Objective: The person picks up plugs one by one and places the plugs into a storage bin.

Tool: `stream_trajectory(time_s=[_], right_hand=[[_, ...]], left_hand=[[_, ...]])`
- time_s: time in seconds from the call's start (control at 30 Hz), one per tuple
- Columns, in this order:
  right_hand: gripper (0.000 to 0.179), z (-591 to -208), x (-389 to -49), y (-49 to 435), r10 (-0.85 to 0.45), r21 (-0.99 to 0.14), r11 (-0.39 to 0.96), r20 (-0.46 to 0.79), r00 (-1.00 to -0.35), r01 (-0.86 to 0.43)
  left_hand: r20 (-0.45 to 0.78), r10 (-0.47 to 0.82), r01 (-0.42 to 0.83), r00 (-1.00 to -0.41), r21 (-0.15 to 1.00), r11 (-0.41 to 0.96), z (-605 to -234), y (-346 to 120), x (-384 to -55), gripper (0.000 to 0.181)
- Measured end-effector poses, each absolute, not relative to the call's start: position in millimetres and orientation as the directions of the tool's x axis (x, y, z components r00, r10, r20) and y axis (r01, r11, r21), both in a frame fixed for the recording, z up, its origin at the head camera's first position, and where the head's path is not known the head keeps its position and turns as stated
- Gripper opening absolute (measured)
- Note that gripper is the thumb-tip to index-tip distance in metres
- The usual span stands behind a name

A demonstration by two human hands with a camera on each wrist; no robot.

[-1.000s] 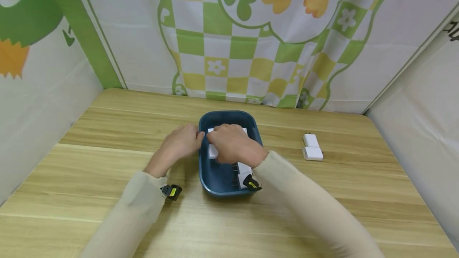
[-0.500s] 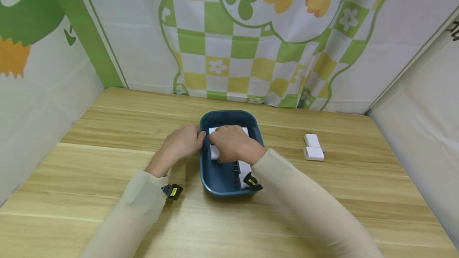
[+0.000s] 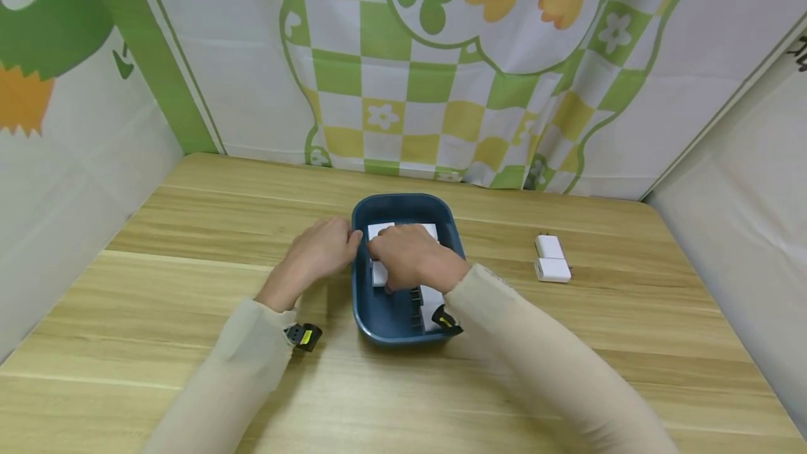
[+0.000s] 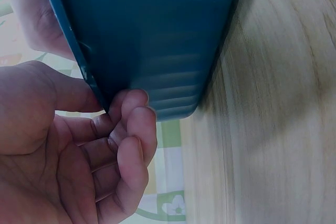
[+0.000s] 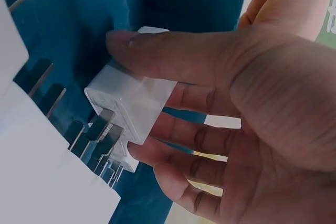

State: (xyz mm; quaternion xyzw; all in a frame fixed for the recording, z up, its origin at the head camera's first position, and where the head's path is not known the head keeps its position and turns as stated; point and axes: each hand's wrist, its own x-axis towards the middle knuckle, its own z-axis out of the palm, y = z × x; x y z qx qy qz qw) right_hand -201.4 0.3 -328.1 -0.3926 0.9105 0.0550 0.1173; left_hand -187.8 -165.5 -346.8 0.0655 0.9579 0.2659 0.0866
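Observation:
A dark blue plastic box stands on the wooden table. My left hand pinches its left rim; in the left wrist view the thumb is over the edge and the curled fingers lie against the outer wall. My right hand reaches inside the box and grips a white charger plug between thumb and fingers, its metal prongs pointing at the other plugs. More white charger plugs line the right side of the box, prongs facing left. Others at the far end are partly hidden by my right hand.
Two white charger plugs, one behind the other, lie together on the table to the right of the box. A printed curtain hangs along the back edge. Black straps with cameras sit on both wrists.
Inside the box, my right hand has shifted slightly towards me with the white plug in it. My left hand keeps its grip on the rim.

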Motion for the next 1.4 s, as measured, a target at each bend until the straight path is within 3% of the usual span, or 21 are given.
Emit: stream_trajectory(time_s=[1.0,1.4], right_hand=[[0.023,-338,-200,-2,-0.712,0.065,0.661,-0.262,-0.652,-0.748],[0.031,-339,-202,-3,-0.725,0.066,0.657,-0.22,-0.653,-0.751]], left_hand=[[-0.142,0.169,0.073,-0.975,0.519,0.852,-345,-164,-187,0.041],[-0.151,0.168,0.066,-0.974,0.523,0.85,-346,-164,-187,0.039]])
